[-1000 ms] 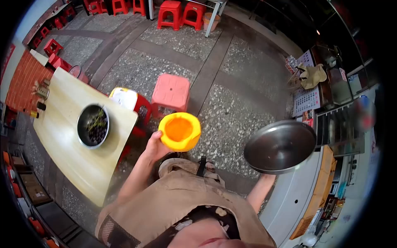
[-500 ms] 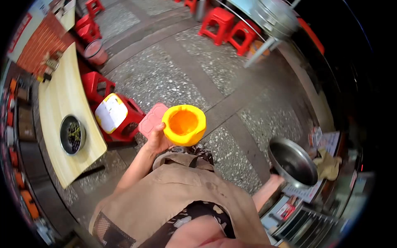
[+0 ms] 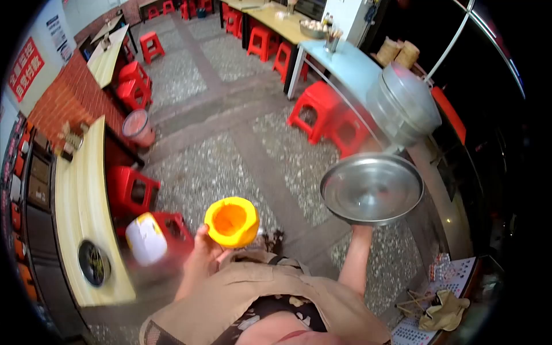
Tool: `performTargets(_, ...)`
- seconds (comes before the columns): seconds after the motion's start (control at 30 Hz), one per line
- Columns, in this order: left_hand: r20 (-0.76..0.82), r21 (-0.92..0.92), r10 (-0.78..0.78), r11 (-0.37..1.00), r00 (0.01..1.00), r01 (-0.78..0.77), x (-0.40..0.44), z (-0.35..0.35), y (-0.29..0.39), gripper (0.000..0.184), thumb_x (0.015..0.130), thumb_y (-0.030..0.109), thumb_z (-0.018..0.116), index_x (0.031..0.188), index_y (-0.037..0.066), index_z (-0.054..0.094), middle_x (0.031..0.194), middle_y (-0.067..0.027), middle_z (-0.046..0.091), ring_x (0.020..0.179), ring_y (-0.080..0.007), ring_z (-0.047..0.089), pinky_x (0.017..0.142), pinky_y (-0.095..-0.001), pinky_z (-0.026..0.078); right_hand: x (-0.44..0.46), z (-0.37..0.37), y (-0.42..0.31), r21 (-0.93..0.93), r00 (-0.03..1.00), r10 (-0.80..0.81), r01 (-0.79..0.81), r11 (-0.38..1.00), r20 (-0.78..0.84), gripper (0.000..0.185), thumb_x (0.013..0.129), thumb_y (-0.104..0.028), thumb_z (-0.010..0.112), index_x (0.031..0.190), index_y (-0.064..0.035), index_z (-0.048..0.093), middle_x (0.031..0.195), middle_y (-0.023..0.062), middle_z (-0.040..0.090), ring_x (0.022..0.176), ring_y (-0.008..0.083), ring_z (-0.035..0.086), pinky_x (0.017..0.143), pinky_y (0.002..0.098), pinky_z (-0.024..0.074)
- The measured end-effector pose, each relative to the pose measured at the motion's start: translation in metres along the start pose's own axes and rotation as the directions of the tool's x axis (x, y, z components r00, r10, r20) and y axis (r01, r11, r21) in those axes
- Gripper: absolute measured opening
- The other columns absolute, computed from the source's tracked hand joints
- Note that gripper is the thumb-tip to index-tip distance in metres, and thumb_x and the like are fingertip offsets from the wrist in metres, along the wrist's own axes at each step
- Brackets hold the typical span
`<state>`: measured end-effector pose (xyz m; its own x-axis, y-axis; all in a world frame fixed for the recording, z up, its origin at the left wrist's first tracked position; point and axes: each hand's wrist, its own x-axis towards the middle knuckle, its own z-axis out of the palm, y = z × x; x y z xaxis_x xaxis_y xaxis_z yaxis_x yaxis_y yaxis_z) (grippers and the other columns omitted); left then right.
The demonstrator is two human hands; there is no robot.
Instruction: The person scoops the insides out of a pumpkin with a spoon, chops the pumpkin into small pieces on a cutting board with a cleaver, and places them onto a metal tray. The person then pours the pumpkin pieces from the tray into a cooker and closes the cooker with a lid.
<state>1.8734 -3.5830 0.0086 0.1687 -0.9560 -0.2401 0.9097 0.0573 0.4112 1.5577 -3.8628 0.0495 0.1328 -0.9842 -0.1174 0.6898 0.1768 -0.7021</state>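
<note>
Above the floor (image 3: 195, 155), the hollow yellow shell (image 3: 232, 222), probably firm but slick, suits the left hand (image 3: 208, 251) curled around its side, while the right hand (image 3: 361, 230), fingers hidden and openness unclear, supports the likely rigid metal pan (image 3: 372, 190) underneath.

At eight o'clock, a round bowl (image 3: 94, 263) on a pale table (image 3: 86, 172); near ten, a pink bucket (image 3: 138, 127). At one, red stools (image 3: 319, 99); at two, a blurred metal vessel (image 3: 402, 103), perhaps a steamer; at four, tan cloth (image 3: 444, 312).
</note>
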Motion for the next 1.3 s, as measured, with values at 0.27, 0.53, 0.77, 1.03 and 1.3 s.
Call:
performTargets(0.27,0.077,-0.037,0.086,0.996,0.993,-0.083,0.241,0.059,0.102,0.072,0.071,0.046,0.067,0.129,0.01,0.044,0.128,-0.0106,0.049,0.117,-0.0275,0.048,0.099,-0.0451,0.039,0.196,-0.042,0.035,0.088,0.909,0.111,-0.082,0.993,-0.401,0.047,0.088,-0.048,0.042,0.115,-0.0106,0.054,0.109,0.0088,0.06,0.093,0.0273,0.06,0.077,0.0418,0.0498)
performTargets(0.53,0.073,0.001,0.227,0.974,0.971,-0.228,0.496,0.073,0.243,0.076,0.07,0.05,0.066,0.13,0.009,0.043,0.129,-0.0111,0.049,0.116,-0.0288,0.049,0.097,-0.0453,0.042,0.478,0.071,0.121,0.177,0.849,0.236,-0.172,0.969,-0.472,0.049,0.083,-0.057,0.043,0.1,-0.0135,0.057,0.081,0.0044,0.064,0.055,0.0205,0.055,0.039,0.0309,0.0407)
performTargets(0.77,-0.193,0.053,0.358,0.934,0.914,-0.354,0.616,0.059,0.377,0.079,0.07,0.057,0.061,0.134,0.016,0.038,0.134,-0.0115,0.042,0.12,-0.0337,0.045,0.089,-0.0557,0.044,0.735,0.29,0.303,0.147,0.864,0.454,-0.489,0.86,0.216,0.046,0.087,-0.047,0.047,0.117,-0.0124,0.051,0.105,0.0056,0.059,0.091,0.0204,0.056,0.076,0.0379,0.0491)
performTargets(1.03,-0.252,0.0,0.441,0.89,0.862,-0.455,0.834,0.006,0.539,0.08,0.07,0.055,0.062,0.134,0.015,0.037,0.136,-0.0118,0.041,0.119,-0.0351,0.045,0.085,-0.0547,0.047,0.961,0.525,0.476,0.094,0.744,0.547,-0.621,0.778,0.384,0.046,0.088,-0.049,0.047,0.113,-0.0121,0.054,0.112,0.0055,0.058,0.101,0.0207,0.055,0.087,0.0389,0.0459)
performTargets(1.3,-0.029,0.055,0.283,0.958,0.959,-0.281,1.145,0.038,0.748,0.079,0.071,0.054,0.062,0.134,0.014,0.037,0.133,-0.011,0.043,0.115,-0.0311,0.049,0.084,-0.049,0.049,1.172,0.639,0.49,0.153,0.838,0.54,-0.545,0.824,0.074,0.039,0.089,-0.037,0.049,0.115,-0.0091,0.055,0.113,0.0097,0.059,0.105,0.0271,0.055,0.092,0.0448,0.0439)
